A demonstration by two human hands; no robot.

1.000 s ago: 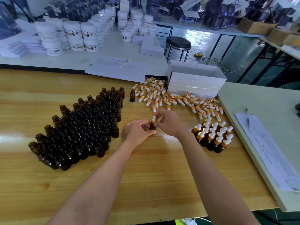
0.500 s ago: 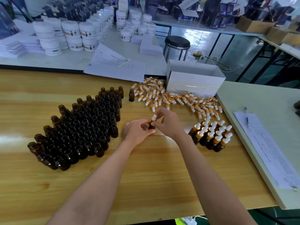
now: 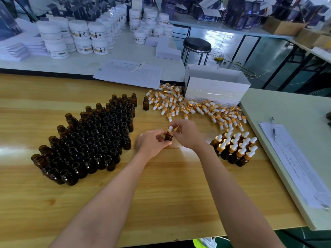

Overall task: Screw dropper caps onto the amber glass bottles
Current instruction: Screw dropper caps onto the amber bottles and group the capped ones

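Observation:
My left hand [image 3: 152, 143] grips a small amber bottle [image 3: 168, 137] upright just above the wooden table [image 3: 161, 194]. My right hand [image 3: 186, 134] pinches the gold-and-white dropper cap [image 3: 170, 129] sitting on that bottle's neck. To the left, a large block of open amber bottles [image 3: 89, 138] stands packed together. A loose pile of dropper caps [image 3: 193, 106] lies behind my hands. Capped bottles [image 3: 236, 149] stand in a cluster to the right. One open bottle [image 3: 146, 103] stands alone beside the cap pile.
A white cardboard box [image 3: 215, 86] stands behind the caps. Papers with a pen [image 3: 132, 72] lie at the back, and another sheet with a pen [image 3: 293, 158] lies on the pale table to the right. White jars [image 3: 80, 36] and a black stool [image 3: 196, 45] are further back.
Both hands stay on the same bottle and cap; the right hand's fingers have shifted slightly around the cap. The view has drifted a little.

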